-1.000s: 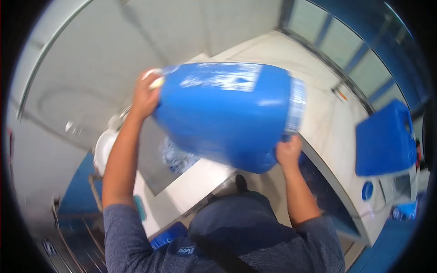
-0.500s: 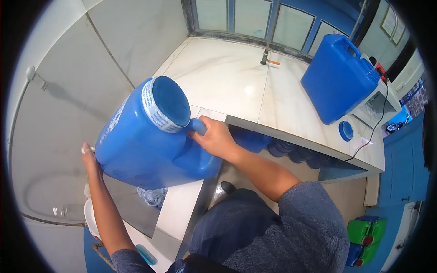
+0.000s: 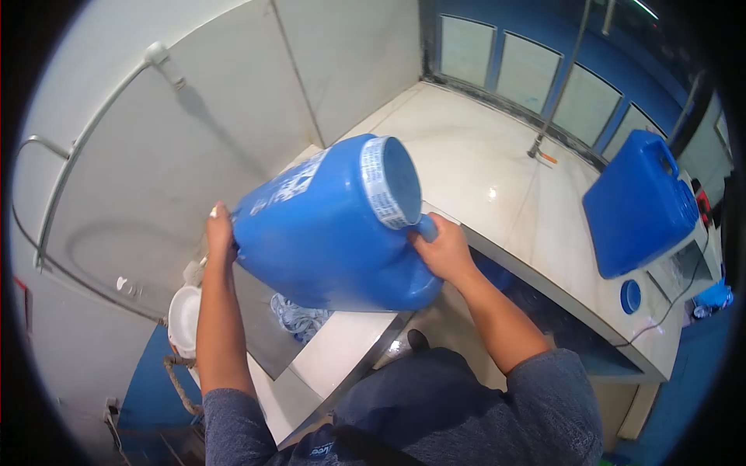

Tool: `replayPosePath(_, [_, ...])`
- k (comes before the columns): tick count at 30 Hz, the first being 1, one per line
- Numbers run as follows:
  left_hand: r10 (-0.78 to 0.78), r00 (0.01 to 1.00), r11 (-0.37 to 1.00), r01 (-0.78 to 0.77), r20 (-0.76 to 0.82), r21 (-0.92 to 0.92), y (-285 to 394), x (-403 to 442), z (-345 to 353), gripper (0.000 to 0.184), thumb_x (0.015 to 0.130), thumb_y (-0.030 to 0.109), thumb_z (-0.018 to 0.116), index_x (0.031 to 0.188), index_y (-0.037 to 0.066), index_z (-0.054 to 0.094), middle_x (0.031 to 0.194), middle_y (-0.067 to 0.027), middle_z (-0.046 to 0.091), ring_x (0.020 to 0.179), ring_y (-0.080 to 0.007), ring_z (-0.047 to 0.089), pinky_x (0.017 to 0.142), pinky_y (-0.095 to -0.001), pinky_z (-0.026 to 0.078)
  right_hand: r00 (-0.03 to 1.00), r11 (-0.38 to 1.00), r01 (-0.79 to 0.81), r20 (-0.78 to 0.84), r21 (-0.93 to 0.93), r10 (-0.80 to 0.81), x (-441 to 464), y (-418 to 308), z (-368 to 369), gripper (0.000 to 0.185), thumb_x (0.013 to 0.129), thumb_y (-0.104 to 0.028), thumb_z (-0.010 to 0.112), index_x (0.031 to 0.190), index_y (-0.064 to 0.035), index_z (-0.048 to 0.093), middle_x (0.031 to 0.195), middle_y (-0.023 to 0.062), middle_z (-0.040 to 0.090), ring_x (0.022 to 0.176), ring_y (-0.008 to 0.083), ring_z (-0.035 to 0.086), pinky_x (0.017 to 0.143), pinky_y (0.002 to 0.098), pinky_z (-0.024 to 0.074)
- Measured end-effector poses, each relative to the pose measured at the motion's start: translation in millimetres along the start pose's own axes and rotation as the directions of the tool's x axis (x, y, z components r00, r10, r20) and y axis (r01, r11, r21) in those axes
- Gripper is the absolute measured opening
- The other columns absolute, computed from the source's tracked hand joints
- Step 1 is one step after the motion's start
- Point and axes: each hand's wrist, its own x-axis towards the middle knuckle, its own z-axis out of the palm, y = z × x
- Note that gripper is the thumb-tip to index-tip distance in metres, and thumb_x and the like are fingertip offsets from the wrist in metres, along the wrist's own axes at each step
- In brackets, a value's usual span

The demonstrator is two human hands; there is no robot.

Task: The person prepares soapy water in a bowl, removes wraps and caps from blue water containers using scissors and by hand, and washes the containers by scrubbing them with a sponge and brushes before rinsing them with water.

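A large blue jug (image 3: 322, 233) hangs tilted in front of me, its blue cap (image 3: 402, 181) with a printed band facing up and right. My right hand (image 3: 444, 245) is wrapped round the jug's handle beside the cap. At the jug's bottom end on the left is my left hand (image 3: 220, 231), supporting it; part of its fingers lies behind the jug. Below the jug, a bundled blue-and-white cloth (image 3: 299, 317) lies in the sink basin (image 3: 268, 342).
On the tiled counter (image 3: 497, 182) at the right stand a second blue jug (image 3: 637, 206), a loose blue cap (image 3: 630, 296) and a cable. A tap with an orange handle (image 3: 548, 158) is near the window. A white bowl (image 3: 184, 318) sits left of the basin.
The jug was side-on with its cap to the right, then turned cap-up on the left. Now it tilts further toward its side, and the view has swung left. Both hands have kept hold.
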Motion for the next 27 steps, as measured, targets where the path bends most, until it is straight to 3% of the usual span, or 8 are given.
replayPosePath(1, [-0.001,1.000,1.000,0.001,-0.026,-0.004,-1.5,-3.4,-0.2,0.036,0.104,0.037,0.056,0.089,0.005,0.065,0.070,0.0001,0.055,0.062,-0.0109,0.051,0.055,-0.0331,0.040,1.000,1.000,0.015,0.021,0.005,-0.015,0.3,0.6,2.3,0.029,0.088,-0.030,0.076,0.100,-0.0034,0.070,0.069,0.0148,0.068,0.062,0.0251,0.069,0.062,0.0374,0.0530])
replayPosePath(3, [0.505,0.862,0.863,-0.505,0.035,-0.010,4.5,-27.0,11.8,0.039,0.103,0.038,0.055,0.093,0.003,0.068,0.068,-0.0021,0.057,0.061,-0.0118,0.054,0.055,-0.0346,0.042,0.997,0.998,0.044,-0.059,0.037,-0.042,0.9,8.3,5.2,0.029,0.089,-0.029,0.076,0.099,-0.0029,0.070,0.064,0.0121,0.066,0.057,0.0212,0.067,0.059,0.0356,0.0520])
replayPosePath(6, [0.529,0.800,0.764,-0.594,0.283,0.253,0.3,-34.6,1.6,0.045,0.104,0.040,0.050,0.109,-0.002,0.066,0.088,-0.0078,0.064,0.086,-0.0152,0.062,0.068,-0.0372,0.050,0.994,0.996,0.083,-0.077,0.031,-0.080,1.7,19.5,3.9,0.030,0.089,-0.030,0.077,0.100,-0.0022,0.070,0.071,0.0128,0.070,0.065,0.0212,0.069,0.064,0.0353,0.0531])
replayPosePath(11, [0.051,0.994,0.954,-0.077,0.093,0.291,-5.4,20.0,-1.1,0.054,0.099,0.046,0.058,0.087,-0.006,0.066,0.069,-0.0073,0.060,0.063,-0.0171,0.056,0.059,-0.0408,0.046,1.000,0.996,0.011,0.007,0.088,-0.012,3.4,6.8,4.1,0.029,0.090,-0.027,0.076,0.103,-0.0014,0.071,0.085,0.0136,0.074,0.078,0.0255,0.072,0.073,0.0380,0.0545])
replayPosePath(13, [0.288,0.957,0.798,-0.217,-0.041,0.562,0.2,19.0,13.0,0.053,0.100,0.048,0.057,0.088,-0.003,0.065,0.070,-0.0075,0.059,0.064,-0.0188,0.054,0.063,-0.0408,0.047,1.000,0.999,0.014,0.027,0.039,-0.016,7.8,12.6,9.8,0.028,0.091,-0.025,0.075,0.104,-0.0003,0.071,0.086,0.0125,0.075,0.078,0.0229,0.071,0.074,0.0372,0.0543])
replayPosePath(15, [0.523,0.844,0.757,-0.524,0.119,0.390,23.8,-23.9,19.1,0.056,0.102,0.052,0.050,0.096,-0.001,0.069,0.088,-0.0222,0.070,0.083,-0.0408,0.066,0.077,-0.0473,0.050,0.999,1.000,-0.010,-0.030,-0.011,0.010,10.7,17.5,10.7,0.027,0.091,-0.023,0.074,0.104,0.0005,0.071,0.087,0.0124,0.075,0.079,0.0216,0.070,0.074,0.0371,0.0540])
replayPosePath(23, [0.616,0.744,0.712,-0.666,0.256,0.224,39.7,-62.8,29.8,0.050,0.106,0.045,0.043,0.111,0.003,0.070,0.106,-0.0132,0.072,0.100,-0.0251,0.067,0.092,-0.0360,0.049,0.998,0.998,-0.020,-0.069,-0.063,0.016,11.1,23.0,10.1,0.027,0.093,-0.024,0.073,0.104,0.0012,0.070,0.088,0.0102,0.072,0.082,0.0192,0.067,0.078,0.0355,0.0524])
replayPosePath(27, [0.728,0.662,0.589,-0.737,0.180,0.332,35.4,-77.7,47.1,0.049,0.108,0.043,0.040,0.120,0.005,0.069,0.124,-0.0175,0.068,0.119,-0.0343,0.061,0.104,-0.0398,0.044,0.997,0.997,-0.072,-0.031,0.018,0.072,16.9,26.3,13.0,0.034,0.095,-0.030,0.073,0.106,0.0019,0.070,0.090,0.0105,0.073,0.083,0.0215,0.067,0.079,0.0364,0.0526])
